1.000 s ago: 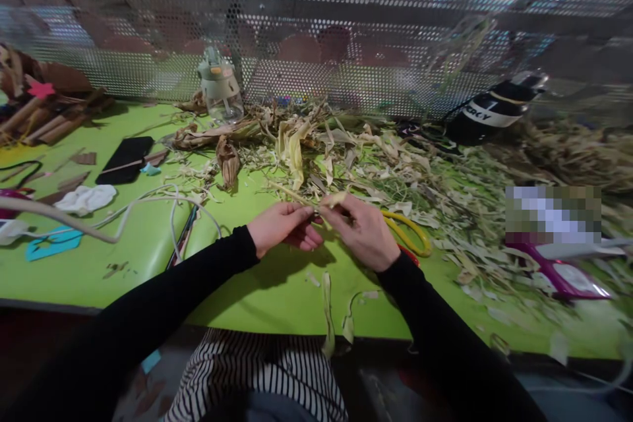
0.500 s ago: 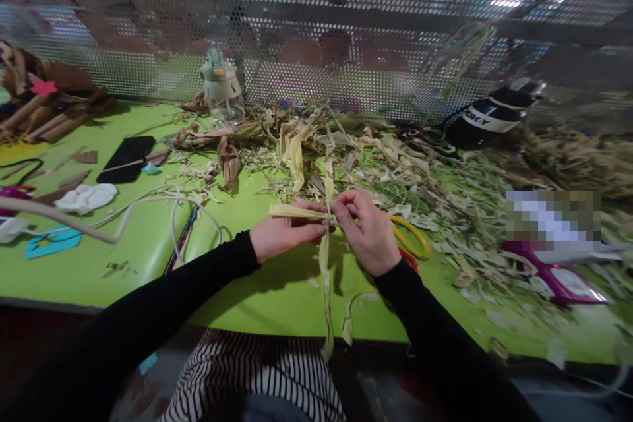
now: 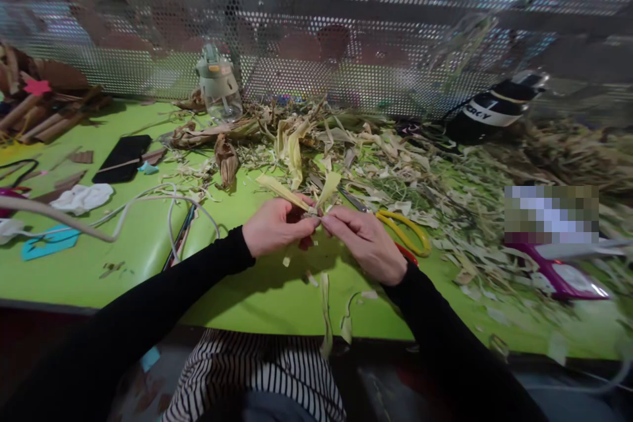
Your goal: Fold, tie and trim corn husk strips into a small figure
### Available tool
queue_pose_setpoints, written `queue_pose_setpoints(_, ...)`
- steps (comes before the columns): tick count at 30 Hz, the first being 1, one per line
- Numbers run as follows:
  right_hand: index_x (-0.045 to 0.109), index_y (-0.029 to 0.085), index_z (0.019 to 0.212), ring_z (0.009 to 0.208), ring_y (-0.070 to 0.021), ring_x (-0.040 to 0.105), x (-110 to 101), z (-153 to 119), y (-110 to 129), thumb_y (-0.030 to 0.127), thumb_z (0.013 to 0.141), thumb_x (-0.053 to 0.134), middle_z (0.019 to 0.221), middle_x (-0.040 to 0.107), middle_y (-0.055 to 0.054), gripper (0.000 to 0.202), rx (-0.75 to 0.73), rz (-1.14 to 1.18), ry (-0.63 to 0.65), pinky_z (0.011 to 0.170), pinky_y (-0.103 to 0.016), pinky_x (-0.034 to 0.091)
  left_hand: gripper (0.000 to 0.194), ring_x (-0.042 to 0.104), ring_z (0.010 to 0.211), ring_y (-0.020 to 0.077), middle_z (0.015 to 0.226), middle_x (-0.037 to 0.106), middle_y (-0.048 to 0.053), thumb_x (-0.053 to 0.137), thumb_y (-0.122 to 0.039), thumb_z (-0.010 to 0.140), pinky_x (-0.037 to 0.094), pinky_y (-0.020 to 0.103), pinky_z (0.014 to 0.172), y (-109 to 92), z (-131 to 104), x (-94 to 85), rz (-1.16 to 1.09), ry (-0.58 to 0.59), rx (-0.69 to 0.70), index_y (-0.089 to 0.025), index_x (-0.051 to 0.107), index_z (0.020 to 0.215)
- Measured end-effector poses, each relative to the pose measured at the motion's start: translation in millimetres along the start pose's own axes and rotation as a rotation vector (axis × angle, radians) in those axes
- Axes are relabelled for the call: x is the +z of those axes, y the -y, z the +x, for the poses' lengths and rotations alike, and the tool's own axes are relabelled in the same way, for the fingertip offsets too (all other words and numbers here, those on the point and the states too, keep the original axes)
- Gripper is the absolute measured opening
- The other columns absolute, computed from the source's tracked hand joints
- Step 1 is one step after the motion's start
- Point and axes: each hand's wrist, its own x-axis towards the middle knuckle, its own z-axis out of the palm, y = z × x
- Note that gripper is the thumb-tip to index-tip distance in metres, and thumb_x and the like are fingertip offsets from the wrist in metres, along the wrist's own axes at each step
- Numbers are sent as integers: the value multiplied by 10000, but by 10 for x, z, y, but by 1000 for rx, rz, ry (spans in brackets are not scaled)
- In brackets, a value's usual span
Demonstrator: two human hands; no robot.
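My left hand (image 3: 279, 227) is closed in a pinch around a small bundle of pale corn husk strips (image 3: 283, 190) just over the table. One flat strip points up and left from it, and a wider one leans up and right. My right hand (image 3: 366, 241) pinches the same bundle from the right, fingertips meeting those of my left. What exactly sits between the right fingertips is hidden. Below the hands, a long husk strip (image 3: 324, 310) hangs over the table's front edge. Beside my right hand lie yellow-handled scissors (image 3: 408, 232) and a red handle (image 3: 406, 254).
Loose husk scraps (image 3: 356, 138) cover the back and right of the green table (image 3: 232, 303). A clear bottle (image 3: 221, 89), a black bottle (image 3: 489, 112), a phone (image 3: 122, 158), white cables (image 3: 171, 211) and a purple glue gun (image 3: 558, 273) surround the work area.
The husk bundle has turned, its upright strip now leaning right and its left strip angling upward. The long strip below no longer appears to meet the bundle. My right hand has turned flatter.
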Motion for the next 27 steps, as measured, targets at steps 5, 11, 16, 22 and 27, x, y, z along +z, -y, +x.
queue_pose_setpoints(5, 367, 197, 568, 516, -100, 302, -16, -34, 43, 387, 897, 425, 563, 316, 36, 384, -3, 29, -4, 508, -253, 260, 98, 535, 416, 55, 479, 564, -51, 564, -187, 776, 456, 173, 474, -47, -45, 5, 45, -11, 14, -129, 497, 818)
queue_pose_setpoints(11, 378, 199, 576, 508, -101, 319, -5, -11, -20, 419, 905, 401, 556, 326, 39, 396, 12, 13, 22, 499, -246, 273, 103, 541, 442, 50, 517, 559, -56, 568, -176, 768, 453, 168, 487, -55, -18, -46, 15, -10, 26, -133, 501, 833)
queue_pose_setpoints(16, 575, 195, 818, 754, -164, 538, -39, 90, -90, 399, 911, 413, 802, 584, -24, 277, 23, -50, -137, 671, -281, 405, 166, 560, 470, 66, 539, 572, -46, 615, -186, 739, 462, 176, 491, 18, 32, -34, 14, 26, -59, -130, 516, 859)
queue_pose_setpoints(22, 668, 186, 828, 755, -172, 603, 21, 108, -176, 417, 803, 605, 787, 665, -20, 241, 95, 338, -123, 722, -307, 468, 156, 545, 464, 67, 561, 566, -20, 604, -256, 763, 464, 193, 495, 78, 29, 16, -16, 102, -53, -112, 547, 780)
queue_pose_setpoints(27, 652, 176, 746, 647, -128, 573, 85, 78, -242, 408, 763, 656, 725, 643, -1, 233, 151, 549, -221, 642, -267, 468, 238, 549, 503, 73, 585, 572, -3, 584, -341, 785, 469, 209, 541, 67, 6, 9, 40, 124, -1, -120, 543, 705)
